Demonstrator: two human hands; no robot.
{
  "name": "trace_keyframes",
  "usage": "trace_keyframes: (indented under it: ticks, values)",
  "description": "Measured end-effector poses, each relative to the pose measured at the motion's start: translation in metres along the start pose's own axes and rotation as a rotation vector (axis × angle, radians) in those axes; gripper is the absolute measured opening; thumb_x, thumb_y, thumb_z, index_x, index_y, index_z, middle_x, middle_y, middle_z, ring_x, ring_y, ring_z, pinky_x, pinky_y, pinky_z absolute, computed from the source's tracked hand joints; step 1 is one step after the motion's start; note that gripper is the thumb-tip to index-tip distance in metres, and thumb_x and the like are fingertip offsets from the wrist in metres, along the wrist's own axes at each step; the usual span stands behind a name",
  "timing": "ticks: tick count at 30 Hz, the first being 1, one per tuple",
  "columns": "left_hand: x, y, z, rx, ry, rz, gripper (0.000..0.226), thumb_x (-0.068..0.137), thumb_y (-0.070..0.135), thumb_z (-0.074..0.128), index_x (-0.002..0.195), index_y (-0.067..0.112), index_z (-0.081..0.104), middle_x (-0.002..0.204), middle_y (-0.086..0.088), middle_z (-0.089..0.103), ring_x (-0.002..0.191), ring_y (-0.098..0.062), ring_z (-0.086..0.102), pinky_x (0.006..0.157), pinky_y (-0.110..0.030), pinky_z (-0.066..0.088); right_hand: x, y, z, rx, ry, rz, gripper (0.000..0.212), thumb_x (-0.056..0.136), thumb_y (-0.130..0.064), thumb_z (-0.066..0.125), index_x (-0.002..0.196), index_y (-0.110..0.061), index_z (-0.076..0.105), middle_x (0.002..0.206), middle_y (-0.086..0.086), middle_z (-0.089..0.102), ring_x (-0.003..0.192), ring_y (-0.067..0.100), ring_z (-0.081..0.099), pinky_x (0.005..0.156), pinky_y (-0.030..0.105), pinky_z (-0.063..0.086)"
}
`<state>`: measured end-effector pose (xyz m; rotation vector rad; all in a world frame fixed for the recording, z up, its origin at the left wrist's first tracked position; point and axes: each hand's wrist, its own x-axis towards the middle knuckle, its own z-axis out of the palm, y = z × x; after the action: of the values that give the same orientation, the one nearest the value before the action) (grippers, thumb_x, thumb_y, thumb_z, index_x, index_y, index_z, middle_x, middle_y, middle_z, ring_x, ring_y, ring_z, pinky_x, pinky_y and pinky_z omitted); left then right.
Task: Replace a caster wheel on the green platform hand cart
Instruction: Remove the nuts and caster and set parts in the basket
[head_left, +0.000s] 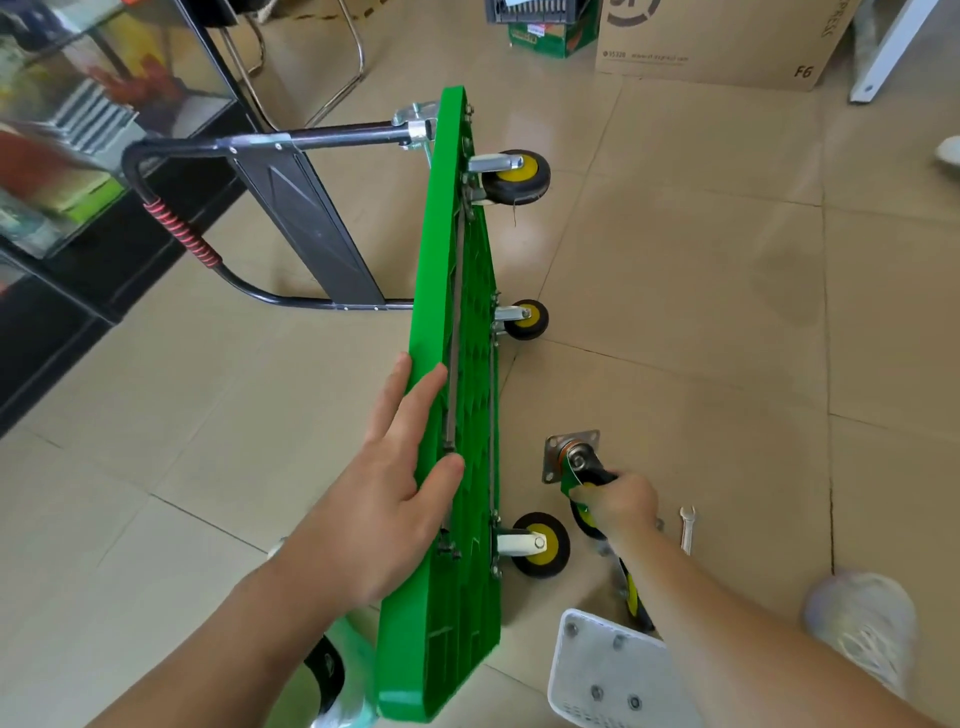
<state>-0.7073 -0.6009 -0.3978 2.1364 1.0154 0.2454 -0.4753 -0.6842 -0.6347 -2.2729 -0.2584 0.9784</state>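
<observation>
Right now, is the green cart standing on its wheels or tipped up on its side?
Tipped on its side. The green cart stands on edge, steadied by the left hand, its mounted wheels pointing sideways.

Tiled storeroom or shop: cardboard box (727, 41), glass display cabinet (104, 93).

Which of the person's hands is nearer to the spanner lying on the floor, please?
The right. The right hand, gripping a loose caster, is just left of the spanner; the left hand rests on the green cart deck, farther away.
</observation>
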Motion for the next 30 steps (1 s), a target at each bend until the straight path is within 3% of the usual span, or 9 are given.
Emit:
trace_keyframes:
  ticks: [3, 5, 7, 10, 13, 17, 23, 27, 30]
  values:
    - [-0.002, 0.007, 0.0, -0.032, -0.022, -0.04, 0.066, 0.104, 0.037, 0.046, 0.155, 0.051, 0.008, 0.158, 0.039, -0.016, 0.112, 0.046, 0.011, 0.087, 0.014, 0.012, 0.02, 0.003, 0.012, 0.007, -0.013, 0.059, 0.035, 0.07, -0.023, 0.088, 0.1, -0.009, 0.076, 0.083, 0.008, 0.071, 0.079, 0.027, 0.066, 0.057, 0.027, 0.043]
    - [-0.002, 0.011, 0.0, -0.043, -0.033, -0.07, 0.064, 0.1, 0.045, 0.043, 0.154, 0.053, 0.01, 0.157, 0.04, -0.015, 0.099, 0.038, 0.034, 0.08, 0.015, 0.016, 0.03, 0.004, 0.018, 0.022, -0.009, 0.103, 0.033, 0.071, -0.02, 0.088, 0.1, -0.009, 0.075, 0.084, 0.008, 0.069, 0.078, 0.026, 0.064, 0.052, 0.025, 0.04]
    - [-0.001, 0.011, 0.001, -0.047, -0.025, -0.076, 0.068, 0.093, 0.047, 0.042, 0.153, 0.054, 0.012, 0.157, 0.041, -0.013, 0.095, 0.028, 0.041, 0.078, 0.014, 0.02, 0.039, 0.006, 0.023, 0.021, 0.001, 0.135, 0.031, 0.071, -0.018, 0.087, 0.098, -0.009, 0.073, 0.084, 0.008, 0.068, 0.075, 0.025, 0.062, 0.047, 0.024, 0.038]
    - [0.0, 0.009, 0.001, -0.064, -0.013, -0.038, 0.067, 0.092, 0.045, 0.043, 0.151, 0.056, 0.014, 0.157, 0.041, -0.012, 0.105, 0.045, 0.024, 0.083, 0.014, 0.018, 0.049, 0.01, 0.034, 0.025, 0.033, 0.161, 0.033, 0.07, -0.02, 0.086, 0.098, -0.008, 0.072, 0.088, 0.01, 0.071, 0.08, 0.028, 0.066, 0.056, 0.027, 0.044]
    - [0.0, 0.005, 0.003, -0.055, 0.018, 0.004, 0.066, 0.093, 0.042, 0.045, 0.15, 0.057, 0.016, 0.156, 0.043, -0.011, 0.127, 0.038, 0.008, 0.088, 0.013, 0.016, 0.056, 0.015, 0.043, 0.047, 0.069, 0.182, 0.033, 0.071, -0.02, 0.084, 0.094, -0.005, 0.067, 0.091, 0.014, 0.07, 0.085, 0.032, 0.068, 0.061, 0.032, 0.048]
    - [-0.001, 0.004, 0.004, -0.056, 0.023, -0.001, 0.065, 0.102, 0.029, 0.051, 0.15, 0.055, 0.017, 0.154, 0.045, -0.011, 0.125, 0.039, 0.009, 0.087, 0.013, 0.017, 0.063, 0.019, 0.05, 0.051, 0.074, 0.221, 0.029, 0.08, -0.018, 0.078, 0.101, -0.002, 0.066, 0.098, 0.018, 0.07, 0.09, 0.036, 0.067, 0.068, 0.037, 0.056]
    - [-0.001, 0.001, 0.005, -0.053, 0.041, 0.02, 0.065, 0.101, 0.029, 0.052, 0.151, 0.055, 0.02, 0.156, 0.044, -0.009, 0.13, 0.036, 0.007, 0.09, 0.013, 0.015, 0.071, 0.021, 0.05, 0.06, 0.083, 0.268, 0.028, 0.088, -0.019, 0.073, 0.109, -0.001, 0.067, 0.106, 0.019, 0.07, 0.077, 0.028, 0.057, 0.043, 0.025, 0.033]
    - [-0.001, 0.001, 0.005, -0.046, 0.055, 0.021, 0.069, 0.099, 0.024, 0.055, 0.15, 0.055, 0.02, 0.155, 0.044, -0.009, 0.133, 0.033, 0.005, 0.092, 0.012, 0.014, 0.076, 0.021, 0.047, 0.059, 0.063, 0.181, 0.025, 0.084, -0.026, 0.076, 0.099, -0.005, 0.073, 0.092, 0.015, 0.073, 0.084, 0.031, 0.068, 0.061, 0.027, 0.044]
    - [0.0, 0.003, 0.005, -0.044, 0.06, 0.029, 0.064, 0.098, 0.036, 0.05, 0.15, 0.056, 0.02, 0.156, 0.044, -0.009, 0.134, 0.033, 0.005, 0.093, 0.012, 0.014, 0.079, 0.019, 0.047, 0.049, 0.051, 0.141, 0.027, 0.081, -0.028, 0.079, 0.1, -0.011, 0.074, 0.093, 0.011, 0.073, 0.089, 0.031, 0.069, 0.071, 0.032, 0.054]
